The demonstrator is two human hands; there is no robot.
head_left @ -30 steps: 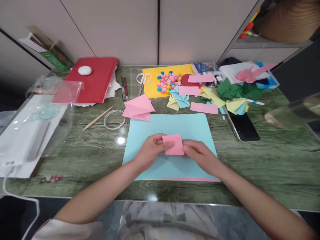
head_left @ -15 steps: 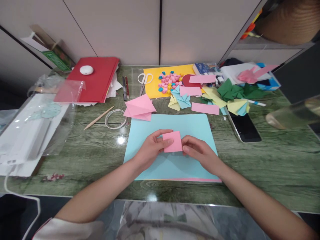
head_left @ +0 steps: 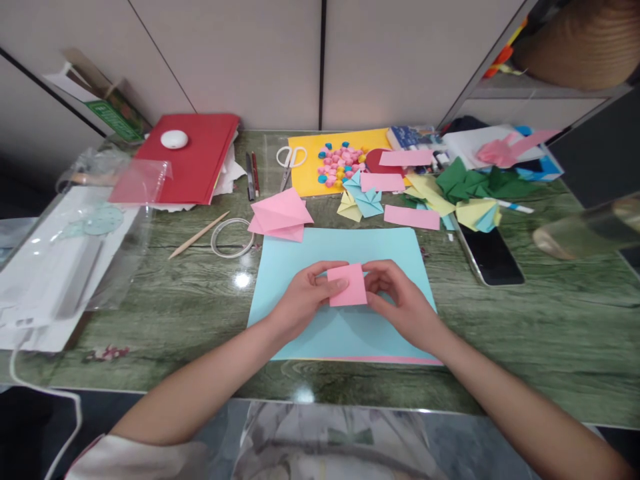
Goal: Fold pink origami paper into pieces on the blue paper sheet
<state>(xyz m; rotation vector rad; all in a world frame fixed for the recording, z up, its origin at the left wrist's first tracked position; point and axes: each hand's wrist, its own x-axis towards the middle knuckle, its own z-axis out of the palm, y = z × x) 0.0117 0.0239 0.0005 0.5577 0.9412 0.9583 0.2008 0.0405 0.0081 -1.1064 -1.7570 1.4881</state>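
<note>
A small folded square of pink paper [head_left: 354, 293] is held above the light blue sheets of paper [head_left: 310, 340]. My left hand [head_left: 307, 297] pinches its left side, thumb flat on top and fingers beneath. At its right edge is my right hand [head_left: 400, 297], curled, with the index fingertip by the upper corner and the thumb tip by the lower one. What lies under the square is hidden. Just beyond the blue sheets' far left corner rest larger folded pink papers [head_left: 281, 215].
To the left lie a roll of tape [head_left: 233, 238], a pointed wooden stick [head_left: 199, 235] and a red folder [head_left: 193, 157]. Scissors [head_left: 290, 159], small coloured balls [head_left: 341, 163], pink strips [head_left: 411, 217] and folded green paper [head_left: 463, 180] line the back. A phone [head_left: 493, 257] sits right.
My right hand's index finger has risen from beside the pink square to its upper right corner, and the fingers have spread along that edge. My left hand keeps its pinch.
</note>
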